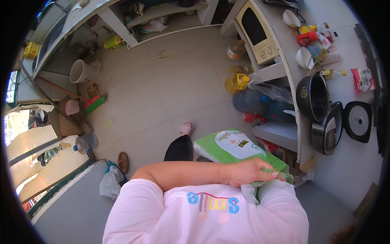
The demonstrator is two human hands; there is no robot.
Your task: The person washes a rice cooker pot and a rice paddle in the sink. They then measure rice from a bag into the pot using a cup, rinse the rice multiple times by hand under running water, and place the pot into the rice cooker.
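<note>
A green and white printed plastic bag (233,145), full-looking, slants in front of my body at the right. My left hand (251,172) reaches across my chest, its fingers closed on the bag's gathered, crumpled top edge. My right hand is not in view; the right sleeve ends beside the bag's top, and the bag hides what lies beyond. The bag's lower end is near my leg, above the tiled floor (137,91). What the bag contains cannot be seen.
On the right counter stand a rice cooker (326,137), its inner pot (312,97), bowls and bottles. Below are a microwave (259,33), an oil jug (236,83) and a large water bottle (249,100). A broom (95,103) and bucket (79,71) stand left.
</note>
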